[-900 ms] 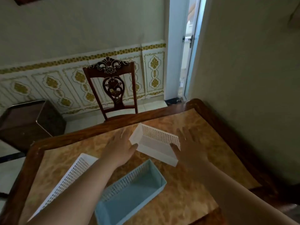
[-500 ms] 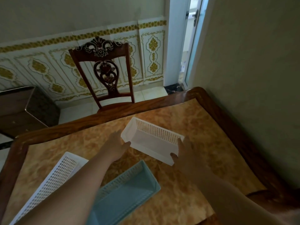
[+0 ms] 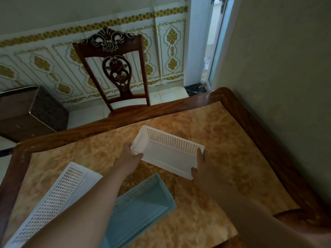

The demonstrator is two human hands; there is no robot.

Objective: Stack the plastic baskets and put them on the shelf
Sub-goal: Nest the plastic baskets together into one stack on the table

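Change: half a second earlier the two hands only flanked the small white basket (image 3: 166, 152); by this moment both had closed onto its short ends.
Left hand (image 3: 129, 159): clamped on the basket's left end, thumb along the near wall, fingers around the far corner.
Right hand (image 3: 201, 166): clamped on the right end, thumb at the near lower corner, fingertips over the rim.
Small white basket: centre of the frame, on the marbled table (image 3: 223, 140); whether it had left the surface could not be told.
Blue basket (image 3: 141, 206): lower centre, just below the held basket, open side up, untouched.
Long white basket (image 3: 57, 197): lower left, partly hidden by the left forearm.
Meaning for the task: the grasp looked complete, so the first stacking step appeared ready to begin; the blue basket seemed the nearest place to nest it.
Progress: early; nothing was stacked yet, and no shelf was in view.
Surroundings: a carved wooden chair (image 3: 114, 68) stood at the table's far edge, upper centre.
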